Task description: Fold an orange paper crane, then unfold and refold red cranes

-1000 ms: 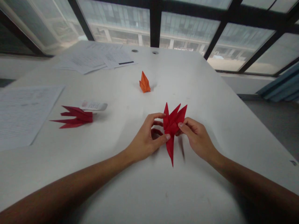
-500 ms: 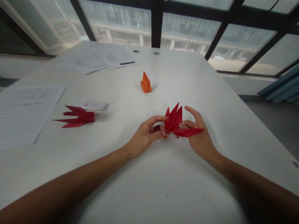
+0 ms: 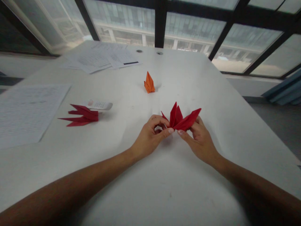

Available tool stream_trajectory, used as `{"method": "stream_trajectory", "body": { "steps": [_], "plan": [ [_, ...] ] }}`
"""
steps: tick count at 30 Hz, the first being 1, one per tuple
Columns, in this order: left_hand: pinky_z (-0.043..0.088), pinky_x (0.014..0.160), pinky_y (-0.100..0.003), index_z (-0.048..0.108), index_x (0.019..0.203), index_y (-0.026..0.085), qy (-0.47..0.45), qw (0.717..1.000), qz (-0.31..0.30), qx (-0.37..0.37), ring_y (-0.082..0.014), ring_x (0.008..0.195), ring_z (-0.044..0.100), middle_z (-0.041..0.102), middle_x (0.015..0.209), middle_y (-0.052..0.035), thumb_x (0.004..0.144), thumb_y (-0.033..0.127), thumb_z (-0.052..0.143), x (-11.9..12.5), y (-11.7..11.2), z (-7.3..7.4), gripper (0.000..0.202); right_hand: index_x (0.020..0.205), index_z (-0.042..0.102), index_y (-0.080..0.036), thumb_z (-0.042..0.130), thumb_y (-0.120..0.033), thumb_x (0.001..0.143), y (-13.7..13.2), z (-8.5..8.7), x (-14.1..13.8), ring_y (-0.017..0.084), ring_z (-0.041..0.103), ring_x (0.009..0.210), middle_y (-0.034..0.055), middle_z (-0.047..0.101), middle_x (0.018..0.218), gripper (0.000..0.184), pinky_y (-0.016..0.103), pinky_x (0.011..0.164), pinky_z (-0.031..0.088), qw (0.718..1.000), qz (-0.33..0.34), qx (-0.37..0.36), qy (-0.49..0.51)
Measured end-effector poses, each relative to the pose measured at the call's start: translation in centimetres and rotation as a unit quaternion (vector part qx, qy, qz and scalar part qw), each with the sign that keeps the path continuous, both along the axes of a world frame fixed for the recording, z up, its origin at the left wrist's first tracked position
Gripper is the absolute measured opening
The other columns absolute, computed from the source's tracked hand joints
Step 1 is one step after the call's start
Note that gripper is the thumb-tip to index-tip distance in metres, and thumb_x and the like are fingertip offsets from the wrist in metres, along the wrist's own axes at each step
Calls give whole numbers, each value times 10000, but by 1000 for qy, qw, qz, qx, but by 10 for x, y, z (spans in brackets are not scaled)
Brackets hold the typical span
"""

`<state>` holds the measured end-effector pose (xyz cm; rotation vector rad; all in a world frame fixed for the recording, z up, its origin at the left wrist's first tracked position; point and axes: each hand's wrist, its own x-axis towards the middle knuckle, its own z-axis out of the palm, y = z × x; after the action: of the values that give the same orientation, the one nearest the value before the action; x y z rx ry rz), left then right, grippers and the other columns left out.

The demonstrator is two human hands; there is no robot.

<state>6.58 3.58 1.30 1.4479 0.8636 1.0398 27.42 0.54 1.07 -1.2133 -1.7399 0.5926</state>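
A red folded paper figure [image 3: 182, 119] with several pointed flaps is held just above the white table [image 3: 164, 188], near its middle. My left hand [image 3: 150, 136] pinches its lower left part between thumb and fingers. My right hand [image 3: 199, 139] grips its right side, where one long flap points up and to the right. Both hands are closed on the paper.
A second red folded figure [image 3: 81, 115] lies at the left, beside a small white remote-like device [image 3: 100, 105]. An orange folded figure [image 3: 149, 83] stands further back. Printed sheets lie at the left [image 3: 25, 110] and at the far left corner [image 3: 103, 58]. Windows rise behind the table.
The long flap that pointed down toward me a second ago has been swung up, first out to the right, now up and right. My hands have shifted only slightly.
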Motion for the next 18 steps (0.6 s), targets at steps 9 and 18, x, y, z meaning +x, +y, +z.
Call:
{"method": "stream_trajectory", "body": {
  "steps": [9,18],
  "plan": [
    [397,1057,-460,763,861,271,174,947,149,227,-278,1130,563,689,1157,-60,894,416,747,-3,-7,13,150,1056,758,-313,720,-217,921,-12,10,-6,253,622,1065,68,590,1203,169,468,906,571,983,-56,167,-47],
    [475,746,-287,615,938,178,-39,997,-53,-29,-154,791,579,633,860,-29,1015,518,533,9,-19,19,359,1148,725,-338,709,-97,898,-9,8,2,222,639,811,30,712,890,348,424,756,471,923,-45,314,-217]
  ]
}}
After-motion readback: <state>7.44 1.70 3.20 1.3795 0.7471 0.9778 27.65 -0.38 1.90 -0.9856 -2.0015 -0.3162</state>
